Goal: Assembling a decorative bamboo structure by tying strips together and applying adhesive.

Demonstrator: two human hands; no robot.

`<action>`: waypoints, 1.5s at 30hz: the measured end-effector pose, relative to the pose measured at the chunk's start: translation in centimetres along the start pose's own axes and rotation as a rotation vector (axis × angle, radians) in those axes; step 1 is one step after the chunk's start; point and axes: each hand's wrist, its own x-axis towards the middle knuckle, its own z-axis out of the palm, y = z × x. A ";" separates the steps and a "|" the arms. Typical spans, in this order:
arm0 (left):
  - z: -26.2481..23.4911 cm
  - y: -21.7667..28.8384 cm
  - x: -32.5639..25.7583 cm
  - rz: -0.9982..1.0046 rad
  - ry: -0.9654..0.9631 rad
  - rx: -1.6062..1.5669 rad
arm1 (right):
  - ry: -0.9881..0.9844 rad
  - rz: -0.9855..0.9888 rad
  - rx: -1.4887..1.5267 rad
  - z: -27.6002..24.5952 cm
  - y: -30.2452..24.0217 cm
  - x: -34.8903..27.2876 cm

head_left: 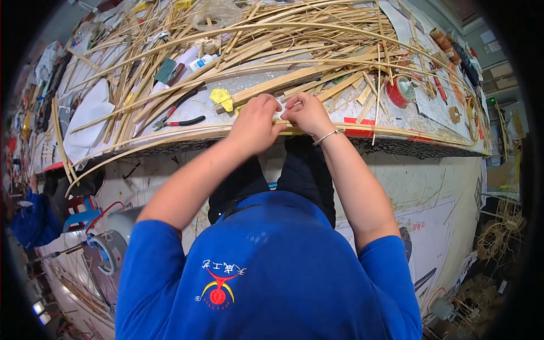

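Observation:
Both my hands meet at the near edge of the table, over long thin wooden strips (391,131) that run along that edge. My left hand (256,122) is closed around the strips, its fingers curled over them. Close beside it, my right hand (309,115) is pinched with thumb and fingertips together. Something small and whitish shows between the two hands, too little to name. A crumpled yellow piece (222,99) lies just beyond my left hand. Pliers with red and black handles (180,121) rest to the left of it.
A large tangle of wooden strips (317,37) covers the far table. A white glue bottle (203,62) lies among them. A red tape roll (398,93) is at the right. Long strips arch past the table's left end. Another person in blue (35,221) is at far left.

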 end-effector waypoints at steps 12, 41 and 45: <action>1.9 0.5 -4.2 -1.190 0.064 -1.555 | -0.019 -0.057 0.077 -0.2 -1.3 -1.1; 4.8 0.2 -3.9 -1.112 0.241 -1.517 | 0.114 -0.238 -0.008 5.1 0.2 -9.7; 4.6 0.4 -3.8 -1.146 0.229 -1.489 | 0.138 -0.191 -0.031 4.8 1.4 -10.0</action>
